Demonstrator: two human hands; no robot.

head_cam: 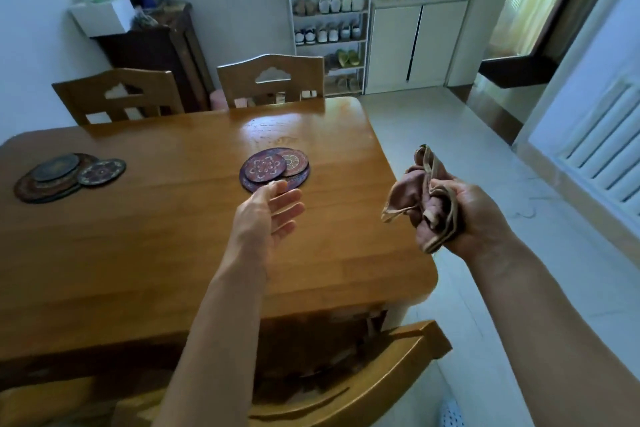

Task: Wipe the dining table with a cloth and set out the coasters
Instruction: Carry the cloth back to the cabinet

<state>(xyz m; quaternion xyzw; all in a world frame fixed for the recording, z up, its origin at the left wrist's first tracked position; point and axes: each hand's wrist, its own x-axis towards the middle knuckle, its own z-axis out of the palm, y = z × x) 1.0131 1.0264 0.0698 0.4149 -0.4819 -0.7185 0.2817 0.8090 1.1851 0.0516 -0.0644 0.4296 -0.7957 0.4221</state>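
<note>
Pinkish cloth (412, 194) is bunched in my right hand (467, 218), fingers curled tight round it. It hangs past the table's edge, not over the wood. My left hand (272, 215) is out over the dining table (156, 246) with fingers straight and loosely spread, holding nothing. Just beyond their tips lies a small pile of patterned coasters (275, 168), overlapping one another. I cannot tell whether my fingertips touch the nearest one or hover just short of it. Well off to the left of those fingers sits a second heap of coasters (65, 177), darker and also overlapped.

With the cloth balled up and clear of the surface, I judge that wiping is not the step in hand. The coasters are, and I am reaching for the near pile. The next move calls for getting the fingertips onto the top disc and sliding or pinching it free of those beneath. Then it goes to a place setting, perhaps before the chair (272, 80) on the far side.
</note>
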